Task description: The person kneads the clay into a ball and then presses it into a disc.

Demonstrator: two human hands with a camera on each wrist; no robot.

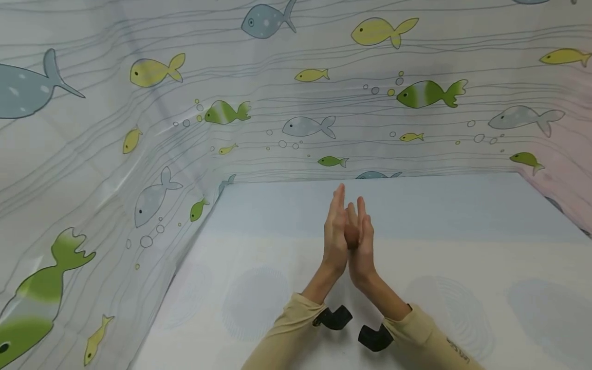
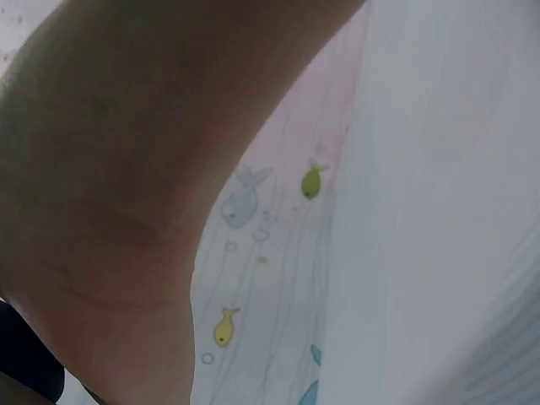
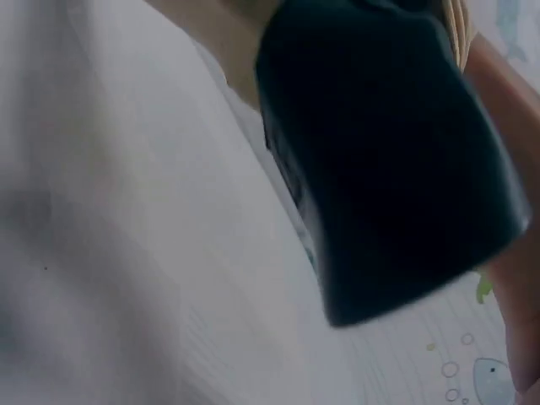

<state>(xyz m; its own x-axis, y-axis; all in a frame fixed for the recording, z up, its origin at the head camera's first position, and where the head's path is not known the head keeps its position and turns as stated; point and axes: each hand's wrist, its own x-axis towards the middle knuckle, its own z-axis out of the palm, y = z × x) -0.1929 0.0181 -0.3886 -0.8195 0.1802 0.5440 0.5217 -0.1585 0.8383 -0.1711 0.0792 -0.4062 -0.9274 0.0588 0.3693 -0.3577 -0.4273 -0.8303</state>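
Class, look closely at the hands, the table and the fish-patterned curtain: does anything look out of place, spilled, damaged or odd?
Nothing stands out. The left hand and right hand meet palm to palm above the table, holding nothing.

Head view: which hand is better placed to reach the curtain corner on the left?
Left, probably. The left hand is pressed flat against the right hand and sits on the corner's side.

palms: pressed flat together in the head view, so the inner sides of both hands [image 1: 348, 241] are hidden
left wrist view: mostly blurry forearm [image 2: 110, 194], no fingers visible
right wrist view: dark wrist mount [image 3: 380, 160] blocks most of it, rest is blurred
sleeves [image 1: 287, 334]: cut off at the bottom edge
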